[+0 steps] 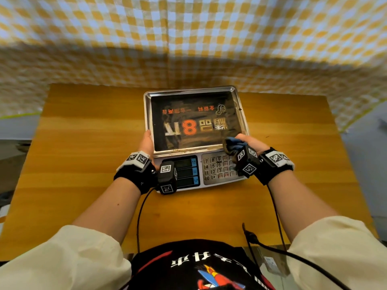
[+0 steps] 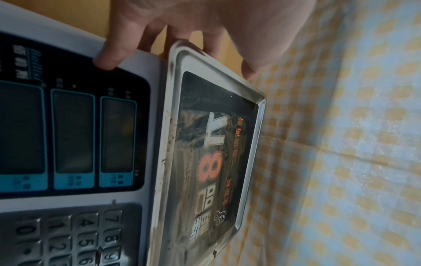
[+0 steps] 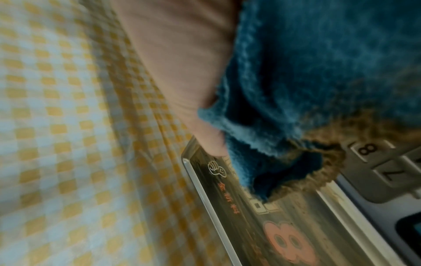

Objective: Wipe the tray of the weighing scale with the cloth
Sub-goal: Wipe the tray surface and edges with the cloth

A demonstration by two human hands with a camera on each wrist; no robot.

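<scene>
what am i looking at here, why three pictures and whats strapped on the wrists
No machine here: these are a person's two bare hands. The large picture comes from a camera worn on the head, looking down. The other two come from small black cameras strapped to each wrist, looking along the fingers. On the wooden table stands a shop scale with number keys and dark displays, topped by a metal tray with a printed sheet inside. The left hand grips the tray's near left corner. The right hand holds a blue cloth, soiled brown at one edge, at the tray's near right corner. A yellow checked backdrop hangs behind.
</scene>
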